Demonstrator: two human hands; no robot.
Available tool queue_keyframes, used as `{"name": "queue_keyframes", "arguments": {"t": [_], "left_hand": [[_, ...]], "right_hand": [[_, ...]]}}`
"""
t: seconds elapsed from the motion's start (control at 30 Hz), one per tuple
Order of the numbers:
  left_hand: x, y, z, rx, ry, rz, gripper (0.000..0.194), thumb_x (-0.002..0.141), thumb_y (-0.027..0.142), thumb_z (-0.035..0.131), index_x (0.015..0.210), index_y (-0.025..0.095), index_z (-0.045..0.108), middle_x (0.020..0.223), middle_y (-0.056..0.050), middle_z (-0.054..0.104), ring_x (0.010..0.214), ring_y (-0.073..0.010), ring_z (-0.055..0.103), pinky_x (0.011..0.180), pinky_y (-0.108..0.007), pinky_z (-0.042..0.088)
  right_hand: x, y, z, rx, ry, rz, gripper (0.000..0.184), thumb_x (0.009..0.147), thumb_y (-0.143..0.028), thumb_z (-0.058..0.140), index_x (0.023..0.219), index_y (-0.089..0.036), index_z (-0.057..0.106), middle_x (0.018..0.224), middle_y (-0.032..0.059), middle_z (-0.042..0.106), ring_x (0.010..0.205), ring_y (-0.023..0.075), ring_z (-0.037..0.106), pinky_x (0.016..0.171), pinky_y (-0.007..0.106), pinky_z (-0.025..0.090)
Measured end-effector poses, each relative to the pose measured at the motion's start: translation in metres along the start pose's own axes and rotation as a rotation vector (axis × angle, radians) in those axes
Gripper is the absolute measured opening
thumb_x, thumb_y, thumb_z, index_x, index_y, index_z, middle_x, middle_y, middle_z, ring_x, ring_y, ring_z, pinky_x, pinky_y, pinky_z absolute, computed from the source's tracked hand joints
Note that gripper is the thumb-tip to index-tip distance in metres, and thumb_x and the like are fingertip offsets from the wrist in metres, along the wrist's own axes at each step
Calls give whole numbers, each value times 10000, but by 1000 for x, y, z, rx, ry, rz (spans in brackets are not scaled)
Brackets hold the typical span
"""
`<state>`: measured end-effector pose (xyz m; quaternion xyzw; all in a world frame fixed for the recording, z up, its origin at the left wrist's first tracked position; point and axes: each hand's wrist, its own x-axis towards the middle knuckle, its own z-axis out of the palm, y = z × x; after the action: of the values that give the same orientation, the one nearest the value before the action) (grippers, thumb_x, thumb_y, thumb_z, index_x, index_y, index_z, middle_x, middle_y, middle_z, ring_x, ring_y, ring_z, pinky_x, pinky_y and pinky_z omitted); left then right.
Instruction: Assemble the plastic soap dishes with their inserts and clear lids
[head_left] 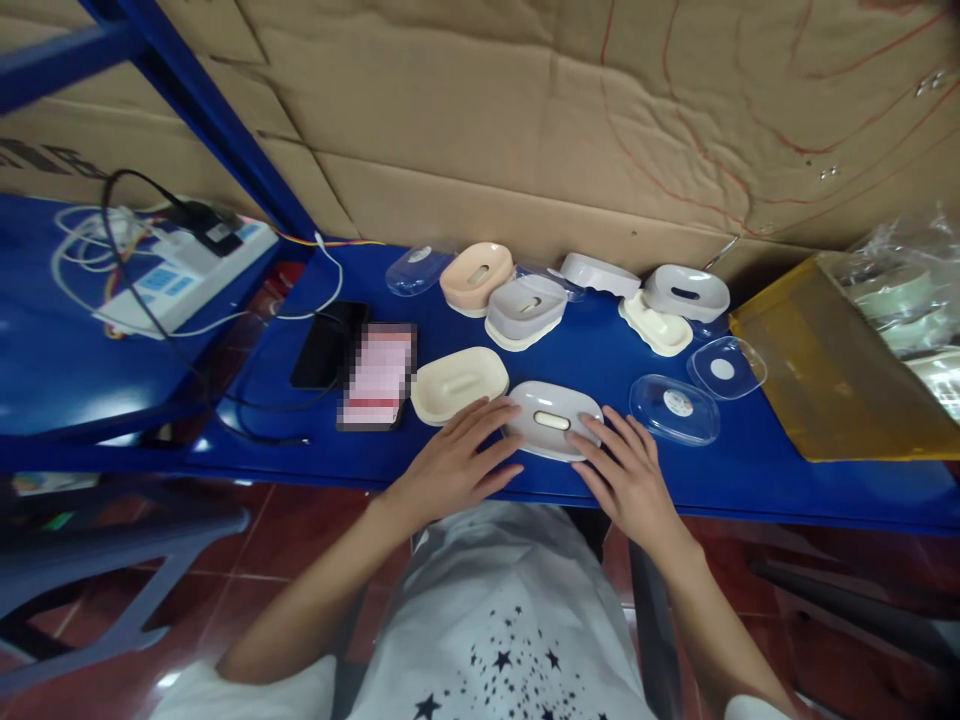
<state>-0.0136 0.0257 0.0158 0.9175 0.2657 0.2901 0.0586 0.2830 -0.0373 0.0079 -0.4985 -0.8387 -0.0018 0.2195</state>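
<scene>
A pale grey oval soap dish (553,398) with a slot in its middle lies near the front edge of the blue table. My left hand (461,455) rests at its left end, fingers stretched and touching the rim. At the right end, my right hand (624,468) has its fingers spread over the inside and rim. A cream oval tray (460,383) with a raised centre lies just behind my left fingers. Two clear oval lids with round white stickers, the nearer lid (652,410) and the farther lid (739,358), lie to the right.
Farther back stand a peach soap dish (457,285), a grey one (517,310) on a cream base, and another grey dish (686,292) by a cream piece (658,328). Phones (379,375) lie left. A yellow-sided box (784,360) stands right; a power strip (187,275) sits far left.
</scene>
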Motion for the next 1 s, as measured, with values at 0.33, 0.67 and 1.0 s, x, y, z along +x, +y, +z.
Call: {"name": "queue_keyframes", "arguments": {"t": [0.33, 0.67, 1.0], "left_hand": [[-10, -6, -4, 218, 104, -336, 309, 1016, 226, 672, 1323, 245, 652, 1523, -160, 613, 1470, -373, 555, 1249, -662, 393], [-8, -20, -2, 283, 75, -448, 391, 1017, 285, 668, 1403, 253, 612, 1536, -179, 585, 1448, -391, 557, 1183, -629, 456], [-8, -22, 1, 243, 58, -445, 267, 1039, 270, 621, 1302, 258, 666, 1412, -129, 696, 1351, -350, 636, 1219, -633, 387]], "right_hand": [[2, 16, -11, 49, 34, 31, 633, 1087, -283, 584, 1679, -350, 370, 1680, 139, 472, 1543, 353, 477, 1210, 605, 434], [-9, 33, -11, 17, 131, 72, 563, 1060, -265, 618, 1606, -343, 499, 1645, 126, 502, 1470, 379, 542, 1168, 589, 459], [19, -2, -7, -32, -35, -104, 347, 1090, -268, 596, 1436, -282, 632, 1457, 59, 705, 1409, 269, 600, 1215, 512, 375]]}}
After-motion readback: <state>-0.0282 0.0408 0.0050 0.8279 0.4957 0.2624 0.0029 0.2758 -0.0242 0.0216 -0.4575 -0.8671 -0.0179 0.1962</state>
